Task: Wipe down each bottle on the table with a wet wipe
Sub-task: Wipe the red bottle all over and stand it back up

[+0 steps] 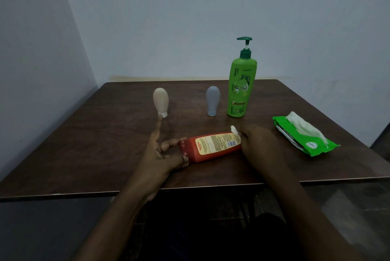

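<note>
As we look down on the dark brown wooden table (pixel 105 134), the tall green plastic pump bottle (pixel 241 87) stands upright toward its far right. Nearer us and further right lies the flat green wet-wipe packet (pixel 306 136), a white sheet bunched out of its opening. Close to the near edge, the red-orange plastic bottle (pixel 211 145) with a cream label lies on its side between our hands. Our left hand (pixel 160 155) pinches its left end between thumb and one bent finger, with the forefinger stretched straight out. Our right hand (pixel 259 144) is curled at the bottle's right end, fingers closed round a crumpled white wipe (pixel 235 131) that touches the bottle. Upright on their caps at the back stand a small beige squeeze bottle (pixel 160 100) and, just left of the pump bottle, a small grey squeeze bottle (pixel 212 99).
</note>
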Demonstrator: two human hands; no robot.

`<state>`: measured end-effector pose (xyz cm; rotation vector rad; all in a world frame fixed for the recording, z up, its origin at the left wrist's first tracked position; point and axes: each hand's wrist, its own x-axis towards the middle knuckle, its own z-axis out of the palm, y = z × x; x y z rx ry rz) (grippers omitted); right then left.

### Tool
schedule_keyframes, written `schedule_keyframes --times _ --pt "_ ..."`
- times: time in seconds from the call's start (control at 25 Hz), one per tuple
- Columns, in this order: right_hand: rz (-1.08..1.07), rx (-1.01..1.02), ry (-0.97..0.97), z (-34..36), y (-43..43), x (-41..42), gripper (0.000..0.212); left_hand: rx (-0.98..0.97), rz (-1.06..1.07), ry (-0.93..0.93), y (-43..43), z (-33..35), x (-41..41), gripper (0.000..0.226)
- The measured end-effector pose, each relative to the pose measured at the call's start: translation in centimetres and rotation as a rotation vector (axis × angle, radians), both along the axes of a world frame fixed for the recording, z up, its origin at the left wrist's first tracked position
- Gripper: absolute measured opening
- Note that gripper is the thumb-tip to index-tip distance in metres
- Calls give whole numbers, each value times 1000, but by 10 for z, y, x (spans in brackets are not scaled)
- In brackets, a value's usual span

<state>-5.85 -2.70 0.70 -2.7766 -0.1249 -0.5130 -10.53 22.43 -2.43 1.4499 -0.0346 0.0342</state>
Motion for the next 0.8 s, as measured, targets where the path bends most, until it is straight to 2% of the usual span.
schedule_keyframes --times 0.08,0.28,0.44,0.52,0.72,0.8 --pt "72 -10 26 -6 14 -7 31 22 -26 0 0 0 0 112" --pt "425 -32 -118 -29 31 -36 38 61 13 -33 -1 1 -2 126" --pt "160 71 -184 -28 -6 -17 29 -40 39 -38 -8 5 -5 128" --pt "117 87 -220 -30 -4 -18 31 -54 61 -49 -10 7 -6 128" --pt "501 16 -308 -33 48 -52 39 -68 106 -52 -11 6 -5 128" --pt "515 25 -314 -29 39 -44 39 -73 96 -48 -11 6 -5 129"
